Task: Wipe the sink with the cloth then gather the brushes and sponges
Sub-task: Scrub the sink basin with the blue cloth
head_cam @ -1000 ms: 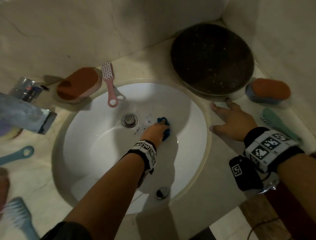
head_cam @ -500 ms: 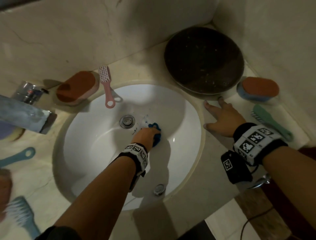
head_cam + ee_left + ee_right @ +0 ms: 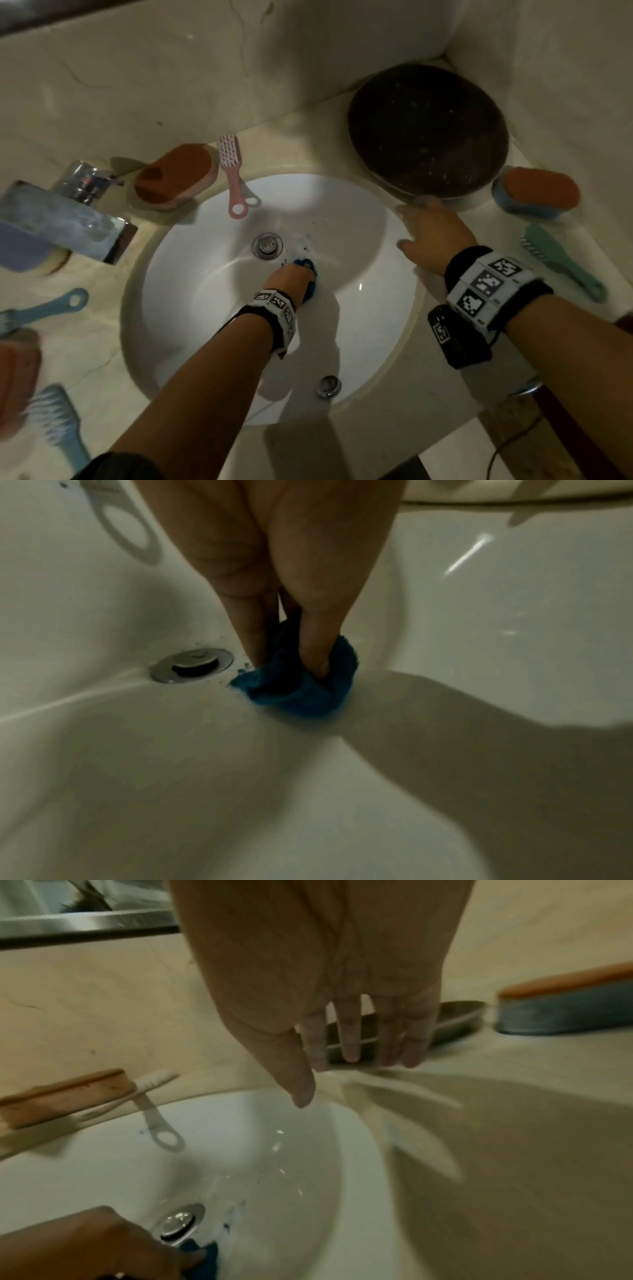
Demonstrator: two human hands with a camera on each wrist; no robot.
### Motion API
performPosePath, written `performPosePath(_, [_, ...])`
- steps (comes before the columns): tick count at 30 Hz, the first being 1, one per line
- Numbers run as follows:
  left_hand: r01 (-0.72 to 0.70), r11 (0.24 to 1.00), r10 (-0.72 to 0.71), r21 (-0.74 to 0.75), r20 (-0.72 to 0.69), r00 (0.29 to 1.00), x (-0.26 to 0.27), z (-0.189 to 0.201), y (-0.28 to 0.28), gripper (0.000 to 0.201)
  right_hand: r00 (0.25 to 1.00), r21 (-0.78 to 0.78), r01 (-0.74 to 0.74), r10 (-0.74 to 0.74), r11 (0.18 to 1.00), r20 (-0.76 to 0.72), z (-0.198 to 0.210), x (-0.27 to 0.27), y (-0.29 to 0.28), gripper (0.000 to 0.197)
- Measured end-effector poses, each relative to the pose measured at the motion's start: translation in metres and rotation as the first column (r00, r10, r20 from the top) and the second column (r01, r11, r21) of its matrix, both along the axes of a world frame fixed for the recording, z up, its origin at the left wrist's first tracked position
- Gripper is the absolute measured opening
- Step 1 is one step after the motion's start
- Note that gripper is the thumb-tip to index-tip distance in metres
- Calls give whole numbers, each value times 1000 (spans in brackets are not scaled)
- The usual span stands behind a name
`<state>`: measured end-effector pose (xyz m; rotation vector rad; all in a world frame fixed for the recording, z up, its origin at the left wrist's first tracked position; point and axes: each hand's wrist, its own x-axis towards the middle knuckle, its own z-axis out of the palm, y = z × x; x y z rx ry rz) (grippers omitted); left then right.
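Note:
My left hand [image 3: 291,279] is down in the white sink [image 3: 191,308] and pinches a small blue cloth [image 3: 301,693] against the basin, just right of the chrome drain [image 3: 267,245]. Blue specks lie on the basin beside the drain. My right hand [image 3: 433,233] lies flat with spread fingers on the counter at the sink's right rim, holding nothing. A pink brush [image 3: 232,171] and an orange sponge [image 3: 176,176] sit at the sink's far rim. Another orange sponge [image 3: 537,192] and a green brush [image 3: 561,263] lie at the right.
A dark round pan [image 3: 428,133] leans in the back right corner. The chrome tap [image 3: 65,219] juts over the sink's left side. Two blue brushes [image 3: 44,310] [image 3: 58,425] and a purple sponge [image 3: 20,250] lie on the left counter. Walls close in behind and to the right.
My left hand has drawn the cloth a little back and left, nearer the drain. My right hand has stayed flat on the counter by the rim.

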<state>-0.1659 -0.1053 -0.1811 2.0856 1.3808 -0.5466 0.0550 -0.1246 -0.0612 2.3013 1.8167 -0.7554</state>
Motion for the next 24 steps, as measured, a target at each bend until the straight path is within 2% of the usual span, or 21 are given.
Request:
performPosePath(2, [74, 997, -77, 24, 136, 988, 8, 0, -5, 43, 991, 165, -129, 135, 978, -26, 8, -19, 26, 57])
performPosePath(4, [154, 988, -147, -26, 188, 971, 19, -1, -8, 44, 964, 240, -241, 260, 940, -51, 10, -42, 56, 60])
performPosePath(7, [324, 945, -322, -57, 30, 946, 21, -5, -8, 41, 930, 200, -350, 365, 915, -44, -2, -68, 96, 66])
performPosePath(9, [315, 946, -319, -80, -51, 946, 8, -10, -2, 41, 911, 116, -412, 413, 904, 15, -15, -77, 120, 67])
performPosePath(11, [150, 988, -150, -30, -15, 989, -11, -19, 2, 42, 883, 3, -466, 465, 885, 59, -25, -81, 136, 68])
performPosePath(12, [110, 994, -110, -5, -13, 994, -21, -22, 4, 43, 875, -34, -478, 479, 878, 69, -29, -80, 140, 70])
performPosePath(15, [4, 1000, -3, -22, 27, 1000, -29, -19, 11, 44, 879, -33, -471, 472, 882, 70, -39, -80, 140, 74])
performPosePath(17, [55, 998, -56, 15, 167, 984, -18, -10, 11, 43, 883, -8, -464, 464, 886, 70, -41, -79, 141, 75])
performPosePath(19, [157, 984, -174, 84, 248, 953, -2, -3, 9, 44, 881, 2, -470, 469, 883, 64, -41, -78, 145, 70])
performPosePath(22, [222, 975, -219, 5, 173, 960, 9, -14, 8, 53, 881, 109, -472, 468, 875, 67, -41, -77, 149, 55])
performPosePath(24, [183, 980, -173, -82, 115, 978, 10, -24, 6, 58, 907, 242, -421, 415, 874, 77, -43, -75, 148, 51])
